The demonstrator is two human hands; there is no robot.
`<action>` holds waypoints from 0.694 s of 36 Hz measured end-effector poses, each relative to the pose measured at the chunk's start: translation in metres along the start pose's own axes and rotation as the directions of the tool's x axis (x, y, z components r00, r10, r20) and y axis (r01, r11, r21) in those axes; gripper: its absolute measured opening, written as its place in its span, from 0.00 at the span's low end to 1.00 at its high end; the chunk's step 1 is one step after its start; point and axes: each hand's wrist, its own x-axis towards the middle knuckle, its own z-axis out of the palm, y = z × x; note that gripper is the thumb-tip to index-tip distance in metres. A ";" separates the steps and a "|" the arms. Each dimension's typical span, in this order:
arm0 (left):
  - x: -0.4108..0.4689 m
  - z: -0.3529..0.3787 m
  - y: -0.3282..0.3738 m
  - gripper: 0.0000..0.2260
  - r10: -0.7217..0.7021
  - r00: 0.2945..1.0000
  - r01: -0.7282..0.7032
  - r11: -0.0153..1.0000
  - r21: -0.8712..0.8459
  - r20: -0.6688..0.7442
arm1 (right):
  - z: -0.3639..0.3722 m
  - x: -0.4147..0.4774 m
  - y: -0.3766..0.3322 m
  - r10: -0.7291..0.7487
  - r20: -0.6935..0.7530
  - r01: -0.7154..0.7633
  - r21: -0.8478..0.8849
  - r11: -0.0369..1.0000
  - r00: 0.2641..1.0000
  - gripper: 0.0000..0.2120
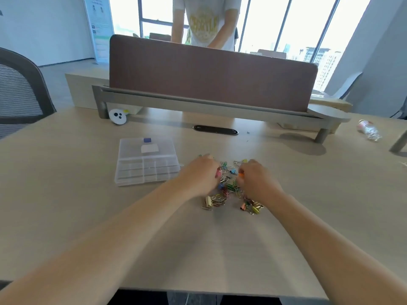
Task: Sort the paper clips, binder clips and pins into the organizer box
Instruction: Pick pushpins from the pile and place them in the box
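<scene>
Low in the frame, two bare forearms reach over a pale wood-grain table (308, 194). At centre, the left hand (201, 175) and right hand (256, 179) sit a little apart, knuckles up, fingers curled down into a tangled pile of clips (226, 188): thin wire loops and small folded-metal binder clips in gold, green, blue and pink. Whether either hand grips anything cannot be told. Just left of the pile lies the organizer box (123, 173), clear plastic, its lid lying open flat behind a grid of rectangular compartments. Farther up, a brown fabric divider panel (211, 75) stands on a grey metal rail (198, 102).
</scene>
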 end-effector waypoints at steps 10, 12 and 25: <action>0.030 -0.006 -0.036 0.05 -0.015 0.998 0.015 1.000 -0.006 -0.065 | 0.010 0.058 -0.033 -0.125 0.006 0.123 0.150 0.981 0.992 0.11; 0.035 -0.003 -0.044 0.06 -0.020 0.998 0.020 1.000 0.001 -0.068 | 0.016 0.069 -0.036 -0.123 0.031 0.119 0.115 0.986 0.992 0.11; 0.056 -0.003 -0.063 0.08 -0.020 0.998 0.021 1.000 0.015 -0.064 | 0.015 0.089 -0.042 -0.093 0.142 0.085 0.066 0.994 0.985 0.10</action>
